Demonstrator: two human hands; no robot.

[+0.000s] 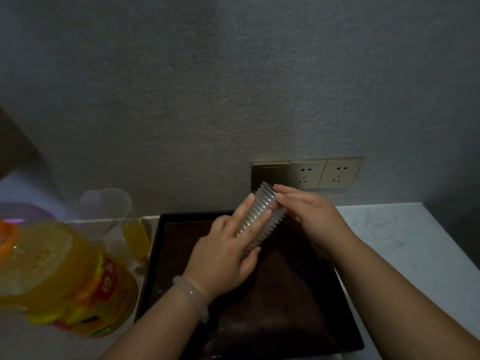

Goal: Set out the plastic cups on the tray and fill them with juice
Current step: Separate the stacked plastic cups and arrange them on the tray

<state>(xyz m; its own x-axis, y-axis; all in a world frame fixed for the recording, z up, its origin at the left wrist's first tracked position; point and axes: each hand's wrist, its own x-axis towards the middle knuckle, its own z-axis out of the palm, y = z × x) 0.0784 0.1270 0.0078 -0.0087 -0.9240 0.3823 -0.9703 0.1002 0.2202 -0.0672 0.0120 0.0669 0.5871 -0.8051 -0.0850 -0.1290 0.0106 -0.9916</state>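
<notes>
1. The stack of cups (259, 216) is thin clear plastic, ribbed and faintly shiny.
2. The tray (192, 213) has a dark, smooth, glossy rim; its floor looks matt brown, perhaps cloth.
3. The juice bottle (59, 276) is clear glossy plastic with a shiny printed label.
4. The pitcher (117, 211) is clear smooth plastic.
5. The socket plate (309, 174) has a satin gold, metallic look.
6. The wall (233, 87) is grey, matt and finely rough.
7. The countertop (402, 242) is pale, smooth and stone-like.
8. The bracelet (192, 294) is pale, translucent and polished.

A pale table (394, 229) against the wall carries a dark tray (285, 307) at its middle. A juice bottle (54, 276) and clear jug (122, 224) sit toward its left edge.
</notes>
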